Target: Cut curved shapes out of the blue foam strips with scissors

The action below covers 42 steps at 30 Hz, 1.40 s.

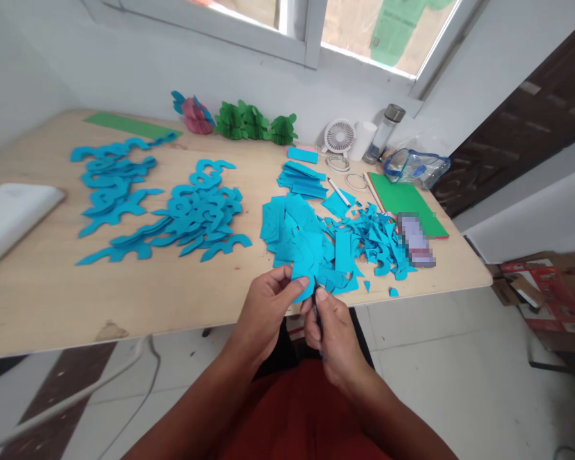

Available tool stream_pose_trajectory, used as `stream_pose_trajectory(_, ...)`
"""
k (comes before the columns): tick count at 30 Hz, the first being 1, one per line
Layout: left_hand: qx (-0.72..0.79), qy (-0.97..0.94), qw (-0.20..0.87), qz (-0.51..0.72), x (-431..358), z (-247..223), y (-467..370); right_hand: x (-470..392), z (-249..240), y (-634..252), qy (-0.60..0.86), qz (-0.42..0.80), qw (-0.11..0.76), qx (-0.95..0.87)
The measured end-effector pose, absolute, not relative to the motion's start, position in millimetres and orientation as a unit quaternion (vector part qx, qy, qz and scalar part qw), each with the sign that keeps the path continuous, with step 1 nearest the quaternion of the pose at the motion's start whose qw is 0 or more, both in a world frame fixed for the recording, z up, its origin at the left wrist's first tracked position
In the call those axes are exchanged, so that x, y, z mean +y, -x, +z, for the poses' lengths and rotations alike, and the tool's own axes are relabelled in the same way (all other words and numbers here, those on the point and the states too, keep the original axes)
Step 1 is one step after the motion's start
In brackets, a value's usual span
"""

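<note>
My left hand (263,310) pinches a piece of blue paper (307,249) between thumb and fingers, over the front edge of the table. A curved line shows on that paper. Close beside it, my right hand (338,329) is closed around dark-handled scissors (318,310), whose tip meets the paper's right edge. The blades are mostly hidden. Just beyond my hands lie blue paper sheets (274,223), with a heap of small blue scraps (371,233) to their right. Wavy blue cutouts (196,211) are piled left of centre, and another group of cutouts (110,185) lies farther left.
Green paper ornaments (244,121) and a pink one (196,116) stand along the wall. A small fan (339,137), a bottle (386,134) and a clear pouch (416,167) are at the back right. A phone (416,239) overlaps green sheets (412,201). At left sits a white device (16,217).
</note>
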State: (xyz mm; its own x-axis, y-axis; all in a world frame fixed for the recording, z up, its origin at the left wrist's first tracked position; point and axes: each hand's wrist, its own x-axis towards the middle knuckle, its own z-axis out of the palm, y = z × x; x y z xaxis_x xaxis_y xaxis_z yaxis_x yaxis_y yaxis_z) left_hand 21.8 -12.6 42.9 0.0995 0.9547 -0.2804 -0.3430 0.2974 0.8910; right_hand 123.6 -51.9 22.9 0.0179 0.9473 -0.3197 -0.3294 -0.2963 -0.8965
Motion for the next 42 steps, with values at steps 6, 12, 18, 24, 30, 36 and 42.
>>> stream_pose_trajectory(6,0.450,-0.365,0.660,0.478,-12,43,-21,-51,25,-124,0.510,0.632,0.498,-0.305)
stream_pose_trajectory(12,0.446,-0.384,0.665,0.460,-11,46,-17,-51,25,-127,0.513,0.633,0.487,-0.315)
stream_pose_trajectory(18,0.432,-0.396,0.669,0.457,-10,44,-14,-51,25,-128,0.510,0.635,0.482,-0.324)
stream_pose_trajectory(24,0.421,-0.399,0.673,0.459,-11,44,-13,-52,25,-128,0.504,0.637,0.484,-0.325)
stream_pose_trajectory(30,0.435,-0.395,0.662,0.465,-11,42,-12,-52,22,-129,0.505,0.635,0.477,-0.339)
stream_pose_trajectory(36,0.478,-0.389,0.628,0.475,-11,40,-11,-53,21,-130,0.495,0.648,0.468,-0.339)
stream_pose_trajectory(42,0.468,-0.403,0.627,0.474,-10,41,-10,-52,22,-133,0.495,0.652,0.459,-0.346)
